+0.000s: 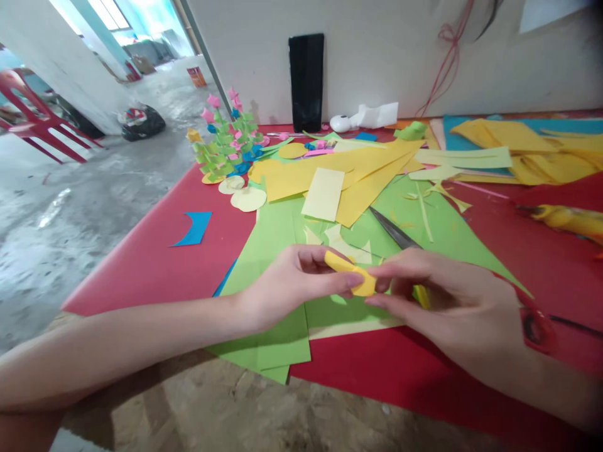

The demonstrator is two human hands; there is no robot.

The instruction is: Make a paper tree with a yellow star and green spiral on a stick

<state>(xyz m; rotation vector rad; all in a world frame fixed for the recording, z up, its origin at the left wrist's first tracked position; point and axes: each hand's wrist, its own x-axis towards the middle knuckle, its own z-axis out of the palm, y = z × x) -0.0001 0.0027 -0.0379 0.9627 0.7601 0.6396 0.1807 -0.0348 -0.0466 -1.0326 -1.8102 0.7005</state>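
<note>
My left hand (296, 282) pinches a small folded piece of yellow paper (363, 284) between thumb and fingers. From the other side, my right hand (438, 295) has its thumb and fingertips closed at the right end of the same piece. Another bit of yellow shows under the right palm, partly hidden. Below both hands lie green paper sheets (273, 263) strewn with pale yellow scraps (348, 243). Scissors lie partly under my right hand, their blades (393, 227) pointing away and a red handle (537, 326) showing to its right.
Yellow sheets (292, 179) and a pale rectangle (324, 194) lie ahead. Paper flowers (230, 138) stand at the back left near pale paper discs (249, 199). A phone (306, 81) leans on the wall. A yellow tool (565, 216), possibly a glue gun, lies right.
</note>
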